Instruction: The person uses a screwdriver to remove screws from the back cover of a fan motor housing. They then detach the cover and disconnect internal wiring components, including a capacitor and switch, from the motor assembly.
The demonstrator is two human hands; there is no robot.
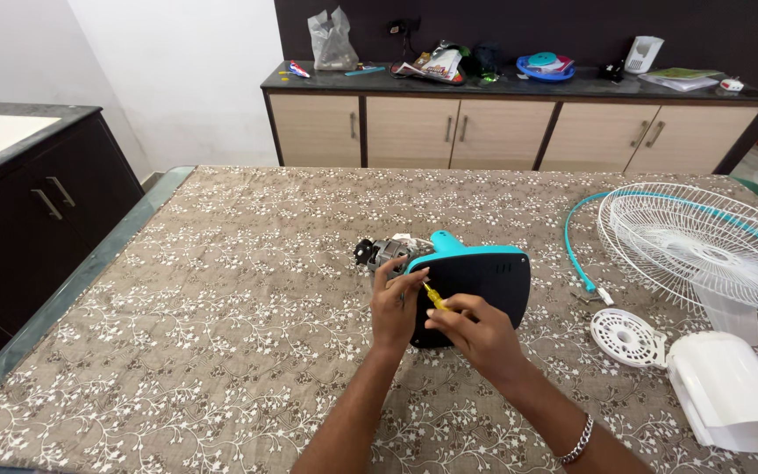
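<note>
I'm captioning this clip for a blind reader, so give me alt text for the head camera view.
Two bare hands work on a black and teal fan base on a patterned tablecloth: the left hand steadies it while the right hand holds a yellow screwdriver against it. A white fan grille and white plastic parts lie to the right.

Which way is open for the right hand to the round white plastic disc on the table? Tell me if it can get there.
Probably yes. The right hand grips a yellow screwdriver, and only bare patterned tablecloth lies between it and the round white plastic disc.
</note>
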